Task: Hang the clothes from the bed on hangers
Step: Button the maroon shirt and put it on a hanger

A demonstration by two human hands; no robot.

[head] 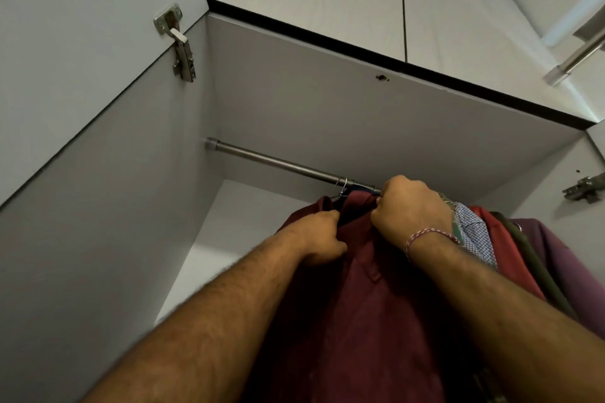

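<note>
A maroon shirt [360, 304] hangs on a dark hanger [342, 198] whose metal hook sits over the wardrobe rail [278, 162]. My left hand [322, 237] grips the shirt's left shoulder near the collar. At the collar's right side, just under the rail, my right hand [406, 209] is curled round the fabric and hanger. The hanger's arms are mostly hidden under the shirt.
Other garments hang to the right: a blue patterned shirt [474, 235], a red one [510, 255], a dark olive strap [530, 258] and a purple shirt [566, 262]. The open wardrobe door with its hinge [180, 42] stands at left. The rail's left part is bare.
</note>
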